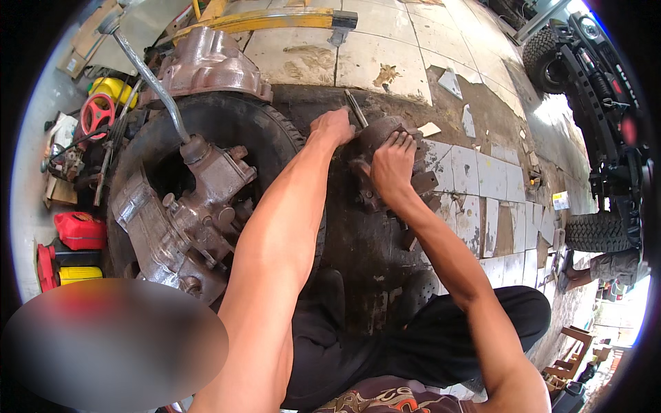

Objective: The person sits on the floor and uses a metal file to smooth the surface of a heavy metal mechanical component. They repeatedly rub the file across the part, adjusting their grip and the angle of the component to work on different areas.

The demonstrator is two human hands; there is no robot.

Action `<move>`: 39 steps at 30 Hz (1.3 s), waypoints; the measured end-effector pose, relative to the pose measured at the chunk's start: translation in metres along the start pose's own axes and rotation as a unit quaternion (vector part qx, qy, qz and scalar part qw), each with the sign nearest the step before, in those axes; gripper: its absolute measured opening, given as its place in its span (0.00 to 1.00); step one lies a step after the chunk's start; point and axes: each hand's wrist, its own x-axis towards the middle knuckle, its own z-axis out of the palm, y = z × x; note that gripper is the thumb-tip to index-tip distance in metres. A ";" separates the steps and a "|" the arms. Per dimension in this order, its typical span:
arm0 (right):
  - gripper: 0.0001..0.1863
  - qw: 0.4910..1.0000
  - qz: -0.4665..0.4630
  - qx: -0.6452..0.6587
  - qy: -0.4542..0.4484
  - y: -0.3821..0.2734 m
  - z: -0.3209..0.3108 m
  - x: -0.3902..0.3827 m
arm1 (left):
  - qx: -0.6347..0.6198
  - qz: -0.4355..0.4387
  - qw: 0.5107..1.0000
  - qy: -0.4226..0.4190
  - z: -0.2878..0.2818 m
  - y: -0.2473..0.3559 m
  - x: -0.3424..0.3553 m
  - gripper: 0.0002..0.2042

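Note:
On the dark, greasy floor before me sits a brown metal gear housing [379, 134] with a shaft [356, 109] sticking up from its far side. My right hand [394, 162] is laid over the top of the housing, its fingers curled against the metal. Just left of the shaft, my left hand [333, 129] is closed; whatever it holds is hidden by its own fingers. Beside my left forearm a larger gearbox [213, 172] with a long bent gear lever [151, 82] rests on a tire [282, 131].
A bell-shaped metal casing [213, 65] stands beyond the tire, near a yellow steel frame [275, 22]. Broken tiles [475, 165] cover the floor rightward. A vehicle [585, 76] and another person's leg [606, 267] are far right. Red containers [79, 230] stand left. A blurred patch hides the lower left.

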 end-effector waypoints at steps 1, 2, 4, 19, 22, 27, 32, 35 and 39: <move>0.64 1.000 -0.004 0.000 -0.006 0.001 0.001 0.000 | -0.001 -0.001 1.000 -0.003 0.000 0.002 -0.003 0.30; 0.65 1.000 -0.003 -0.003 -0.014 0.007 0.004 -0.003 | -0.003 0.005 1.000 -0.002 0.000 0.005 -0.002 0.30; 0.65 0.999 0.027 0.040 0.007 0.020 0.009 0.015 | -0.004 0.014 1.000 0.004 -0.006 0.004 0.003 0.30; 0.67 0.986 0.004 0.064 -0.156 0.033 -0.004 0.030 | 0.000 0.025 1.000 0.014 0.007 0.012 0.007 0.29; 0.68 0.979 -0.085 -0.103 -0.153 0.009 -0.022 -0.006 | 0.006 0.016 1.000 0.005 0.004 0.007 0.009 0.30; 0.69 0.987 0.005 0.118 -0.106 0.030 -0.008 0.023 | 0.009 0.016 1.000 0.008 0.009 0.003 0.013 0.29; 0.67 0.993 -0.043 -0.002 -0.113 0.005 -0.010 0.004 | 0.020 0.009 1.000 0.003 0.007 0.005 0.011 0.28; 0.65 0.996 0.016 0.067 -0.052 0.005 0.001 0.022 | 0.018 0.015 0.999 0.045 0.005 0.001 0.012 0.24; 0.65 0.996 -0.080 0.030 -0.033 0.008 0.010 -0.003 | -0.026 -0.043 0.996 0.067 -0.002 0.009 0.007 0.26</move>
